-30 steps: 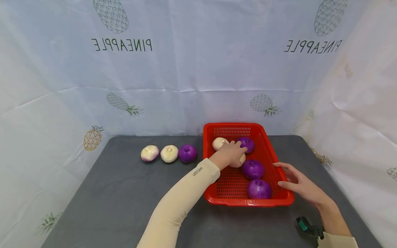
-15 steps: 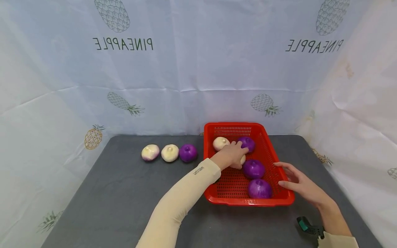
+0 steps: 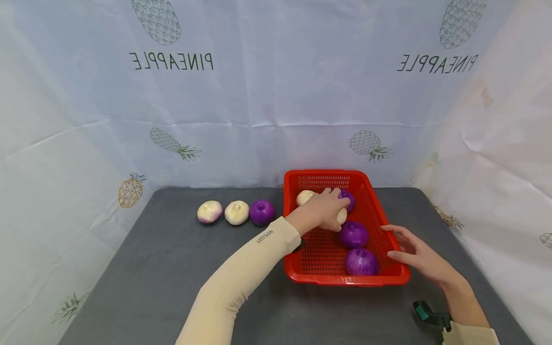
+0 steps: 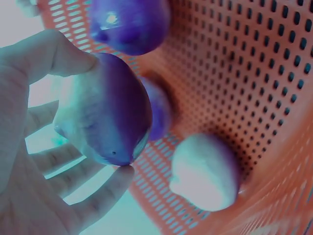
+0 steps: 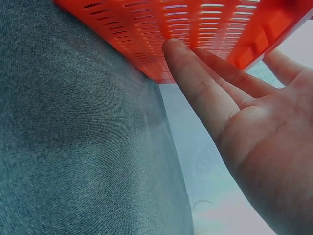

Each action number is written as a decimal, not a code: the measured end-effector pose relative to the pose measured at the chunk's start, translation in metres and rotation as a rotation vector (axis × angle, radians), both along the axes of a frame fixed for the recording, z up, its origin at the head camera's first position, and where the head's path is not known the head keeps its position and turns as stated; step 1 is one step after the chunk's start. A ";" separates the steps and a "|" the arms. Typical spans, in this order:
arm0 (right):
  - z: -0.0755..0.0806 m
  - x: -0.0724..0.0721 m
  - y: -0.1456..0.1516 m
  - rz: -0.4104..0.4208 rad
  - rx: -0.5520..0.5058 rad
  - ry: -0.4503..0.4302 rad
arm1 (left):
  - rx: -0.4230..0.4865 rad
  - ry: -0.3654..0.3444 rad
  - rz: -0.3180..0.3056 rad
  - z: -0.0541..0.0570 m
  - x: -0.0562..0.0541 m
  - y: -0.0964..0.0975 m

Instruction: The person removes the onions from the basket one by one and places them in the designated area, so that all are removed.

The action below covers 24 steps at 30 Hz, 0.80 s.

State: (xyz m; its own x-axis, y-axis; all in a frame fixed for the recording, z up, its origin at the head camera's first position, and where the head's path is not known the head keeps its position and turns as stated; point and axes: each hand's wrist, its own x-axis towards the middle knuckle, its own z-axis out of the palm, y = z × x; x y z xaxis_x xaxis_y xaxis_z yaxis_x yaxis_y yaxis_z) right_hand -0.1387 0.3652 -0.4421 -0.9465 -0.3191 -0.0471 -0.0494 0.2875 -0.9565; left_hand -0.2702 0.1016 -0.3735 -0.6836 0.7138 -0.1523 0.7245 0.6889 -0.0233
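Observation:
My left hand [image 3: 325, 209] is inside the red plastic basket [image 3: 292, 274], gripping a white-and-purple turnip [image 4: 105, 110] between thumb and fingertips. The held turnip is raised over the basket floor in the left wrist view. Another pale turnip [image 3: 304, 197] lies beside the hand at the back left of the basket. Three purple onions line its right side: one [image 3: 347, 200] partly behind my fingers, one [image 3: 353, 234] in the middle, one [image 3: 362, 262] at the front. My right hand [image 3: 416, 254], fingers extended, rests at the basket's right side, fingertips against its outer wall in the right wrist view.
Left of the basket, a white-and-purple turnip [image 3: 210, 212], a white turnip [image 3: 236, 212] and a purple onion [image 3: 262, 212] stand in a row on the dark grey table [image 3: 172, 268]. A pineapple-print curtain [image 3: 267, 86] hangs right behind the table's far edge.
My left hand has risen slightly and shifted right with the turnip, lifting it off the basket floor. The right hand has stayed at the basket's side.

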 end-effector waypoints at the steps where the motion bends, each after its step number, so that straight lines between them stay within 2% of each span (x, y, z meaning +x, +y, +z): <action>1: 0.000 0.000 0.000 0.002 -0.002 -0.001 | 0.007 -0.003 0.004 0.003 0.001 -0.001; 5: 0.000 0.000 -0.001 -0.001 0.000 -0.008 | 0.053 0.004 -0.006 0.016 0.009 -0.009; 11: 0.001 -0.001 -0.002 -0.002 0.009 -0.011 | 0.113 0.072 -0.034 0.032 0.023 -0.031; 17: 0.003 -0.002 -0.001 -0.005 0.017 0.001 | 0.169 0.151 -0.050 0.041 0.035 -0.057; 24: 0.002 0.000 -0.001 -0.014 0.023 -0.006 | 0.279 0.180 -0.078 0.046 0.045 -0.086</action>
